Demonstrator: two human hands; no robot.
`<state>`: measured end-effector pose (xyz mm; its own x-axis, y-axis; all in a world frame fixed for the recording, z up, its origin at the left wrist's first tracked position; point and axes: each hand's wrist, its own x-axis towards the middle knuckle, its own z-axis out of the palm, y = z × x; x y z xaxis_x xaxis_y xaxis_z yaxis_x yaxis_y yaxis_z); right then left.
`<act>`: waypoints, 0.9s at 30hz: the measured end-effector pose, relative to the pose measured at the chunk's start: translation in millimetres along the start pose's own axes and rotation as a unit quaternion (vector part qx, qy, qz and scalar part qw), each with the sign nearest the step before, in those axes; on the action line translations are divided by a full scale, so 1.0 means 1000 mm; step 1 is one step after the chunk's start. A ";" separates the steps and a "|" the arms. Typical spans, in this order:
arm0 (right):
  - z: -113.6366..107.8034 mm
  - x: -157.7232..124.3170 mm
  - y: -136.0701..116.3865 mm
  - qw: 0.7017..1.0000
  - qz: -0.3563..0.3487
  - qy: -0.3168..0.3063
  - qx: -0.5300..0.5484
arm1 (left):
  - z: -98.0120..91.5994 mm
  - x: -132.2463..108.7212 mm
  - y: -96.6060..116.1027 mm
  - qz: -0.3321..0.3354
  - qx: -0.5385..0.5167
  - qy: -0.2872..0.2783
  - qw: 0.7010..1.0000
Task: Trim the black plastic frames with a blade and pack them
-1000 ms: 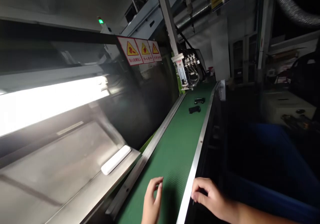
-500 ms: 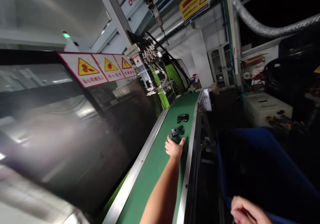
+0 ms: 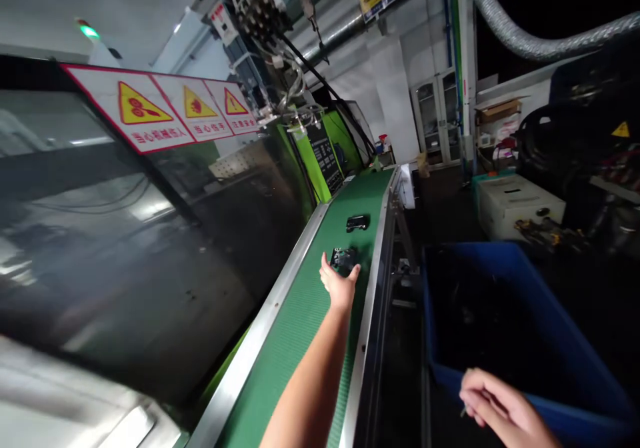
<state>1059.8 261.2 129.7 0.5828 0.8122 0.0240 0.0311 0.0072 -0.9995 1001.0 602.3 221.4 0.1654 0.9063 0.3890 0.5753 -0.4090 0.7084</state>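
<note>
Green belt (image 3: 295,331) running away to the far end, and there's the left hand (image 3: 340,287) out over it, fingers and thumb spread wide on either side of a dark moulded piece (image 3: 343,260), not closed on it. Nice form, that: straddling the piece squarely keeps it centred in the hand. A second dark piece (image 3: 357,223) sits farther along the belt, well apart. Over on the near right, the right hand (image 3: 500,405) hangs above a blue crate (image 3: 545,315), fingers pressed together; whether they're pinching anything, I can't tell.
</note>
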 end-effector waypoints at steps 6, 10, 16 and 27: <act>0.038 -0.015 -0.002 0.994 -0.056 -0.097 -0.003 | -0.135 -0.120 -0.051 0.119 -0.111 -0.034 0.986; 0.078 -0.042 -0.011 0.984 -0.085 -0.155 0.004 | -0.235 -0.235 -0.083 0.098 -0.140 0.019 0.985; 0.163 -0.107 -0.023 0.962 -0.091 -0.258 0.028 | -0.360 -0.384 -0.106 0.106 -0.085 0.163 0.977; 0.282 -0.233 -0.043 0.873 -0.167 -0.456 0.039 | -0.499 -0.533 -0.140 0.073 0.019 0.294 0.953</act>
<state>693.6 235.7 161.4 -0.3385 0.8835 0.3238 -0.0010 0.3438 -0.9391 433.0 123.3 209.0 -0.2255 0.6196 0.7518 0.6108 -0.5113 0.6046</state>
